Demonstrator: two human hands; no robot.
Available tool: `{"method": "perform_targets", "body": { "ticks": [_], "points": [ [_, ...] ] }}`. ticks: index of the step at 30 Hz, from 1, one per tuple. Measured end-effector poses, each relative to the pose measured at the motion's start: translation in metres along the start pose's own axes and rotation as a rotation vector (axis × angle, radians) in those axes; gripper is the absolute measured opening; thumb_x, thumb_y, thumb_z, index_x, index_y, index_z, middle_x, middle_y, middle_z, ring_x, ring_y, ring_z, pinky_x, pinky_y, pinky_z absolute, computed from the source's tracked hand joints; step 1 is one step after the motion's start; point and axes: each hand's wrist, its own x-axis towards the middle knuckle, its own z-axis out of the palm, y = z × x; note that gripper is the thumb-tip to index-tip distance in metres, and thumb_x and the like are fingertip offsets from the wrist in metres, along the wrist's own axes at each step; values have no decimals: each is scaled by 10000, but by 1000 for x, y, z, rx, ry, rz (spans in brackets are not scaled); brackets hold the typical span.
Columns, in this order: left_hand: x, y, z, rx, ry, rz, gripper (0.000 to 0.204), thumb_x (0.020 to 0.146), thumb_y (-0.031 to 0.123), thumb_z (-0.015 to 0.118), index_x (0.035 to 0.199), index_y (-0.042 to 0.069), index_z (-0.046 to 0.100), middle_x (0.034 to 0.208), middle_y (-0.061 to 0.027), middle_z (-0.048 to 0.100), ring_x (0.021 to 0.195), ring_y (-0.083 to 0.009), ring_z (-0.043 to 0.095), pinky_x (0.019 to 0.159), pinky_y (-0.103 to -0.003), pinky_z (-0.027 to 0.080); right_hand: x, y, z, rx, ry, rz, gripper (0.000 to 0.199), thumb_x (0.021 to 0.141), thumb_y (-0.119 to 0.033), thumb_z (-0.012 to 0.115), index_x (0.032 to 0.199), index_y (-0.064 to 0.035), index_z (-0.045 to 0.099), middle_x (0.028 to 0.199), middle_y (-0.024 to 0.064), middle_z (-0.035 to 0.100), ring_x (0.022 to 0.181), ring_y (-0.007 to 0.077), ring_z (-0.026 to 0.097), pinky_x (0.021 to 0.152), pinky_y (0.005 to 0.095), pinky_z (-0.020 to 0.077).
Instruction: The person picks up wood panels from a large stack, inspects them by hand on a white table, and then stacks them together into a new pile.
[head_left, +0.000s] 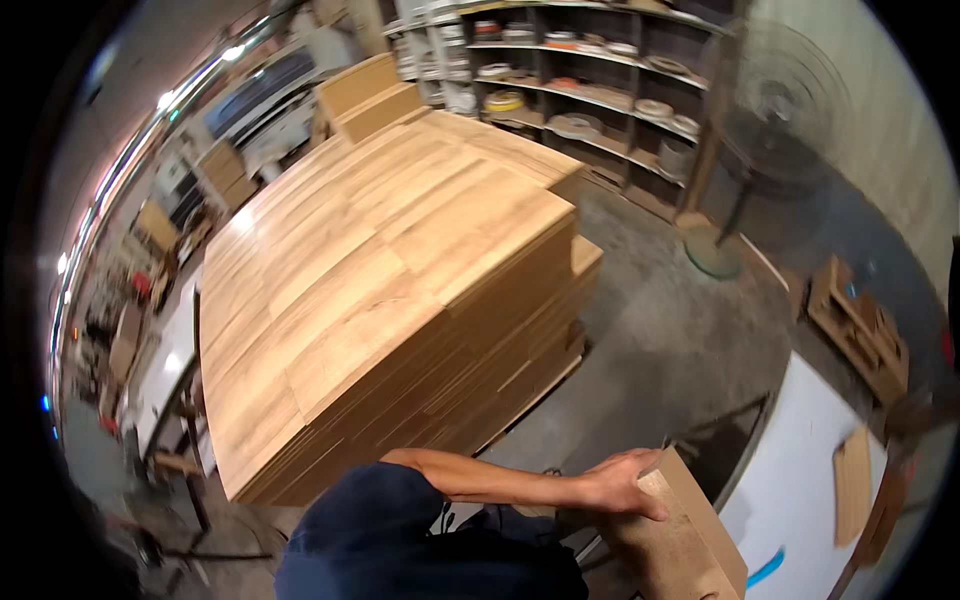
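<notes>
My left hand (pixel 625 486) reaches across to the right, its fingers closed over the near corner of a brown wooden board (pixel 675 550). The thumb lies on the board's broad face, while the fingers pass behind its edge. The board's lower end runs out of the picture, beside a white-topped table (pixel 790 470). My right hand cannot be made out. To the left of my arm stands a large stack of wood-grain panels (pixel 370 250), its top pale and glossy and its sides showing many layers.
A smaller stack of boards (pixel 375 100) rises at the pile's far corner. Shelves (pixel 590 90) with rolls of edging line the back. A standing fan (pixel 775 110) is at the far right, near a wooden rack (pixel 858 325). A wood strip (pixel 852 487) lies on the white table.
</notes>
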Motion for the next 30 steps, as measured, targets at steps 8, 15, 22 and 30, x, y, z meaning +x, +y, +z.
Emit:
{"method": "perform_targets", "body": {
  "ticks": [8,15,22,30],
  "points": [
    [-33,63,-230,372,603,226,833,655,391,816,1279,-55,493,1219,-269,543,1153,-390,510,997,-406,408,154,-47,266,257,-538,-199,808,784,-467,745,1297,68,424,1204,130,563,1084,200,558,915,293,428],
    [27,129,-316,508,819,421,780,641,369,840,1228,-35,523,1156,-224,587,1090,-350,562,945,-393,437,269,-161,377,447,-625,-485,774,786,-473,741,1254,68,445,1161,134,559,1047,217,559,895,351,440],
    [142,165,-401,412,891,308,677,653,341,850,1163,-21,591,1024,-171,669,966,-268,643,882,-345,490,415,-246,468,497,-868,-496,671,837,-358,723,1259,78,436,1156,136,565,1056,206,550,877,332,447],
    [234,175,-498,272,1088,-36,683,649,404,849,1138,-21,633,1012,-145,696,947,-200,648,864,-305,500,545,-310,599,484,-1103,-355,621,848,-232,694,1306,87,423,1246,147,540,1138,233,529,979,341,403]
  ]
}}
